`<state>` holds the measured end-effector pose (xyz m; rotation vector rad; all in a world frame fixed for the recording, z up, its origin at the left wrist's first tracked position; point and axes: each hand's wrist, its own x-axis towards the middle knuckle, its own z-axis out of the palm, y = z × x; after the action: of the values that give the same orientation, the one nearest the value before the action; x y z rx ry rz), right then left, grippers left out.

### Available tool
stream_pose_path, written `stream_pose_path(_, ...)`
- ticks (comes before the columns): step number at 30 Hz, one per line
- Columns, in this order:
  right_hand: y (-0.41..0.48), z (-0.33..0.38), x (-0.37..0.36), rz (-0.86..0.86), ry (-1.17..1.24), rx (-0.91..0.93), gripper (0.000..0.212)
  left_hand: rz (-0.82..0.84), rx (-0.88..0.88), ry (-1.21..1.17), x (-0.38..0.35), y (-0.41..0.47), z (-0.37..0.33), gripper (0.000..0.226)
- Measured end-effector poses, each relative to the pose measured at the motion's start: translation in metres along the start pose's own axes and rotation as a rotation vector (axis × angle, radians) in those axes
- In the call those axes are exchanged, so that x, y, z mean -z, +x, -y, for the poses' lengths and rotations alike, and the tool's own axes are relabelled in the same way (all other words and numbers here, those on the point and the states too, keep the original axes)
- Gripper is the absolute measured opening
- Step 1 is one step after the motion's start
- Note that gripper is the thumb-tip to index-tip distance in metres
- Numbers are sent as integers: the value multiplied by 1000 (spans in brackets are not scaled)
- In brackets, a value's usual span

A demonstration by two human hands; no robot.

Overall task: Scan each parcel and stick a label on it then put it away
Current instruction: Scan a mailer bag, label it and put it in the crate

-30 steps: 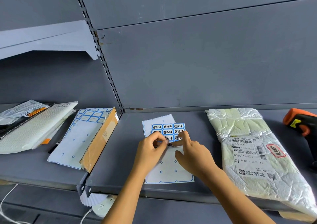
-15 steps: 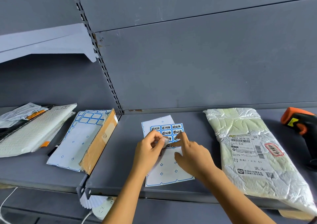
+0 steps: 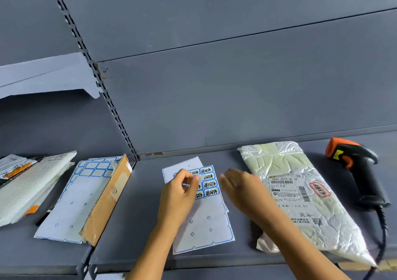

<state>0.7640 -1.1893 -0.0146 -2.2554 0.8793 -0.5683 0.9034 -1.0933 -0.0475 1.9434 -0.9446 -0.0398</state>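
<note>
While the left hand (image 3: 180, 193) pinched a small blue label (image 3: 186, 185) near the top of the label sheet (image 3: 204, 226), the right hand (image 3: 242, 190) hung loose just beside it at 3 o'clock, holding nothing. I could not tell if the label was all the way off. The sheet lay flat near the front of the shelf (image 3: 139, 226), likely so it was easy to reach and peel.

The parcel (image 3: 285, 163) in crinkly white wrap lay at 3 o'clock from the sheet, print side up, and already wore a red label (image 3: 320, 190). The scanner (image 3: 363, 172) rested past it at 2 o'clock.

At 9 o'clock sat a cardboard parcel (image 3: 107, 204) with a white padded bag (image 3: 32, 185) beyond it. Bare shelf between the sheet and the cardboard parcel left room to move. The white parcel's near corner reached the front edge, so a bump might tip it off.
</note>
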Motion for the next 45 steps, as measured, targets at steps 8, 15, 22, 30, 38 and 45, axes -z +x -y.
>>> stream_pose_path(8, -1, -30, 58, 32, 897, -427, 21, -205, -676, 314, -60, 13, -67, 30)
stream_pose_path(15, -3, -66, 82, -53, 968, -542, 13, -262, -966, 303, -96, 22, -85, 30)
stream_pose_path(22, 6, -85, 95, -117, 887, -570, 27, -210, -1073, 256, -123, 34, -92, 23)
stream_pose_path(30, 17, -102, 96, -176, 811, -536, 29, -120, -1130, 157, -143, 44, -89, 15)
stream_pose_path(38, 30, -139, 112, -497, 489, -532, 22, 317, -864, 282, -159, 49, -85, 30)
stream_pose_path(45, 33, -150, 99, -415, 455, -607, 27, 474, -826, 464, -169, 53, -95, 49)
